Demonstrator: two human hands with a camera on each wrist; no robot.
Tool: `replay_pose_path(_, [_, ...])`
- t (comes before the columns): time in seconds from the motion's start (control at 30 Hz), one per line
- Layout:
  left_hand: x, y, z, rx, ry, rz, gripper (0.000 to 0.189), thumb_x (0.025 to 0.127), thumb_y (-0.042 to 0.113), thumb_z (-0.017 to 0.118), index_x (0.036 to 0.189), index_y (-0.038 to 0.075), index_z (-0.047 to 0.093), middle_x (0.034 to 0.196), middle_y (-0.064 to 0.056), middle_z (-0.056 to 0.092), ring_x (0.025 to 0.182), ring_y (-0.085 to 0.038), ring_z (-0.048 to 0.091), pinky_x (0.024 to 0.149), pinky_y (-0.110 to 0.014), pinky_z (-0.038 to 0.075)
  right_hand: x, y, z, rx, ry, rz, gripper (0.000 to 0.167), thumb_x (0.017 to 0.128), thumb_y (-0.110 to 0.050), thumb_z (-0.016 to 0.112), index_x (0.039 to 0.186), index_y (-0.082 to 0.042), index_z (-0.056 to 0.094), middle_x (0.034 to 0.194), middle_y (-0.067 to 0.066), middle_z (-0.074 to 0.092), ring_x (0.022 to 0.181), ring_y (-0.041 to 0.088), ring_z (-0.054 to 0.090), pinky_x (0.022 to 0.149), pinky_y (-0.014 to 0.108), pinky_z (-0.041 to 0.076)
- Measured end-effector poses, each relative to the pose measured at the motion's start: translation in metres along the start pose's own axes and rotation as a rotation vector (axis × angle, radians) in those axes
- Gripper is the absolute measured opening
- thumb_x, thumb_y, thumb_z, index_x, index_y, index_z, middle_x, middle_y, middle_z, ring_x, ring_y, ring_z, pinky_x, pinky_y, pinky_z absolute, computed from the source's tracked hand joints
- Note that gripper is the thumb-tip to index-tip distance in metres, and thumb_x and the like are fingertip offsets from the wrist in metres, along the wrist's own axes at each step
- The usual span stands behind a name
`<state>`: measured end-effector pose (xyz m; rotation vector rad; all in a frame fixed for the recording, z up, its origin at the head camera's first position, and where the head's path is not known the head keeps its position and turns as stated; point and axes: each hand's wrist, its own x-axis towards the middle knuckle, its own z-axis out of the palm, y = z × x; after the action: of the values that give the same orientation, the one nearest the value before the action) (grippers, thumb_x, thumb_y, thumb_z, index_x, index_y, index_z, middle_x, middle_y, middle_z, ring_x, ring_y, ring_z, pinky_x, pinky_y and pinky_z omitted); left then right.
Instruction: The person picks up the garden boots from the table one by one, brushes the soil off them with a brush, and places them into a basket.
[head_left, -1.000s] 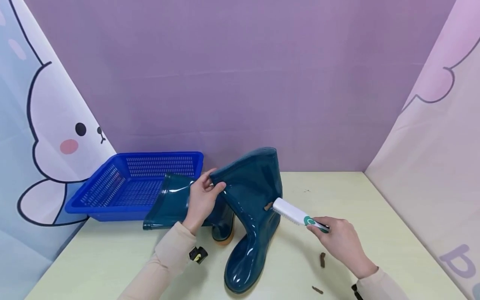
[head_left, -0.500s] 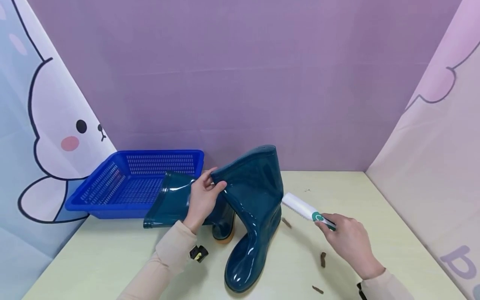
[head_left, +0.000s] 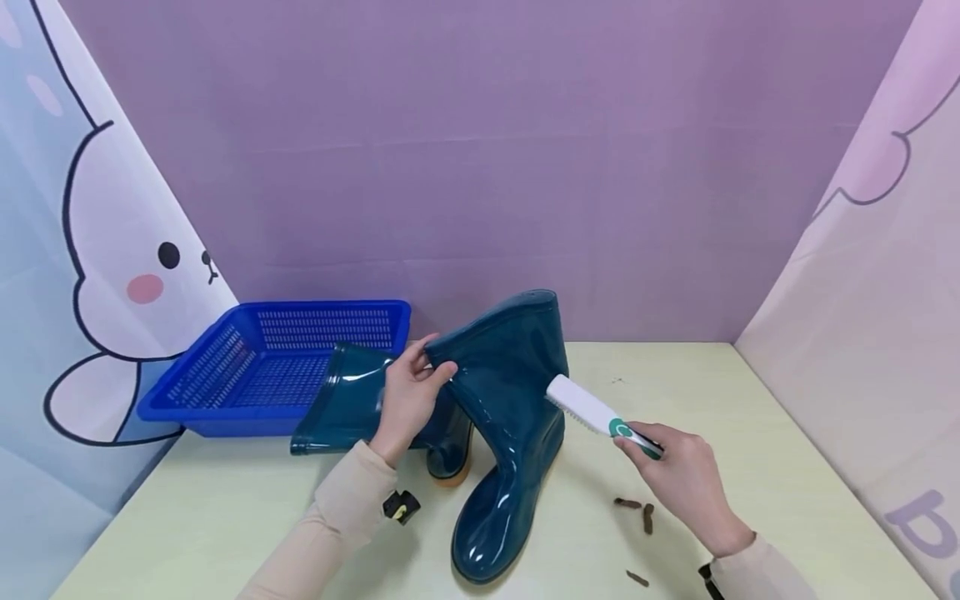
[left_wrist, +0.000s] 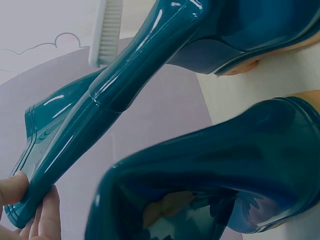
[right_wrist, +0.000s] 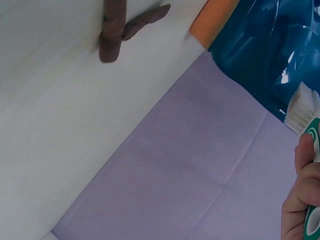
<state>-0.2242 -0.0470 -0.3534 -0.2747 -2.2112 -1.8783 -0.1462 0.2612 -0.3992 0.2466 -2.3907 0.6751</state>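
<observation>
A glossy dark teal rubber boot [head_left: 504,400] stands tilted in the middle of the table. My left hand [head_left: 408,396] pinches the rim of its shaft between thumb and fingers, which the left wrist view also shows. In my right hand [head_left: 684,475] is the handle of a white and green brush [head_left: 585,406]. Its bristles face down-left, and its tip lies at the right side of the boot's shaft; whether they touch is hard to tell. The second rubber boot [head_left: 352,400] lies on its side behind my left hand and forearm, partly hidden.
A blue plastic basket [head_left: 217,412] stands at the back left, behind the lying boot. Several brown clumps [head_left: 648,518] lie on the pale table [head_left: 780,467] below my right hand. A purple backdrop [head_left: 495,167] rises behind the table.
A brown clump came off the boot's shaft and now lies on the table beside the others. The brush swung right, away from the boot, then back left to it. My left hand keeps its grip.
</observation>
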Motion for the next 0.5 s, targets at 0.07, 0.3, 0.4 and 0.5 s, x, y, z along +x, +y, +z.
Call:
replay_pose_path(0.07, [-0.0001,0.002,0.0005,0.001,-0.002,0.002,0.046,0.088,0.011,0.06,0.132,0.01,0.046,0.123,-0.016,0.058,0.102,-0.029,0.063,0.09,-0.045,0.047,0.0007,-0.0027,0.003,0.013,-0.004,-0.007,0.022,0.069,-0.013,0.079,0.089,-0.005,0.073,0.073,0.003,0.069,0.048,-0.001,0.038,0.045,0.019,0.033])
replay_pose_path(0.3, [-0.0006,0.0077,0.0032,0.016,-0.01,0.011,0.045,0.087,0.014,0.062,0.131,0.014,0.049,0.107,-0.014,0.064,0.092,-0.024,0.066,0.065,-0.028,0.05,-0.0015,-0.011,0.01,0.041,-0.08,0.021,0.022,0.073,-0.015,0.077,0.092,-0.006,0.073,0.077,0.002,0.069,0.05,-0.001,0.038,0.046,0.018,0.032])
replay_pose_path(0.4, [-0.0007,0.0088,0.004,0.028,-0.015,0.016,0.046,0.087,0.017,0.063,0.13,0.015,0.05,0.091,-0.012,0.063,0.086,-0.022,0.065,0.052,-0.025,0.038,-0.004,-0.0107,0.0096,0.034,-0.102,0.05,0.022,0.073,-0.016,0.076,0.092,-0.006,0.073,0.077,0.002,0.07,0.051,0.0,0.039,0.047,0.019,0.033])
replay_pose_path(0.5, [-0.0015,0.0095,0.0039,0.037,-0.007,0.019,0.046,0.086,0.018,0.064,0.13,0.016,0.05,0.096,-0.01,0.065,0.09,-0.023,0.065,0.06,-0.028,0.048,-0.0074,-0.0082,0.0081,0.033,-0.115,0.072,0.022,0.074,-0.017,0.076,0.092,-0.006,0.073,0.077,0.002,0.07,0.051,0.001,0.04,0.047,0.019,0.033])
